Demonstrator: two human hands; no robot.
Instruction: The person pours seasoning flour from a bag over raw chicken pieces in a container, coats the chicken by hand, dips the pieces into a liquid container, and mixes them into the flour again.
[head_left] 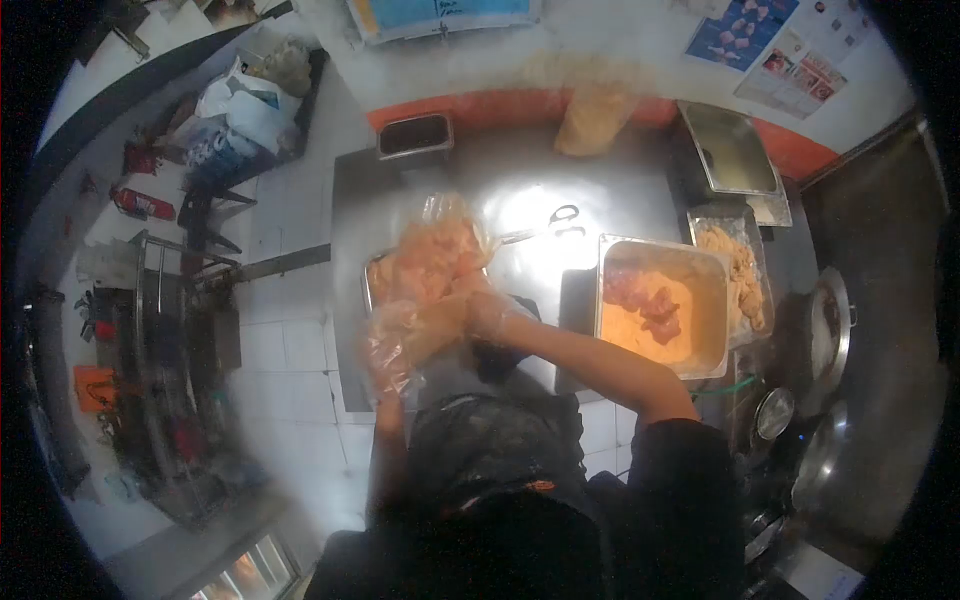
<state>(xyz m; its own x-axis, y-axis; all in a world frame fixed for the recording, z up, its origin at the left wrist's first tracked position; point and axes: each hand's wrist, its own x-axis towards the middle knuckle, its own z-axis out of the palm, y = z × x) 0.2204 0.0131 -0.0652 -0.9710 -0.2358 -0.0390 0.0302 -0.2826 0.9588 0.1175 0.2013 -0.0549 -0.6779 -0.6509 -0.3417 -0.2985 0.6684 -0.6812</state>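
Note:
My left hand [388, 362], in a clear plastic glove, is closed on the lower left of a clear plastic bag [440, 250] full of pinkish-orange raw meat pieces. Also gloved, my right hand [484, 312] grips the bag's lower right side. The bag leans over a metal tray [368, 285], mostly hidden beneath it, on the steel table [630, 195]. To the right, a deep metal pan [664, 241] holds orange powder with a pile of raw meat [660, 315] on it.
Scissors [567, 220] lie behind the bag. A small dark-looking container [415, 135] and a yellowish bag [592, 122] stand at the back. At the right are a tray of light pieces [738, 270] and a deep steel container [728, 150]. Round metal pans [832, 330] stand farther right.

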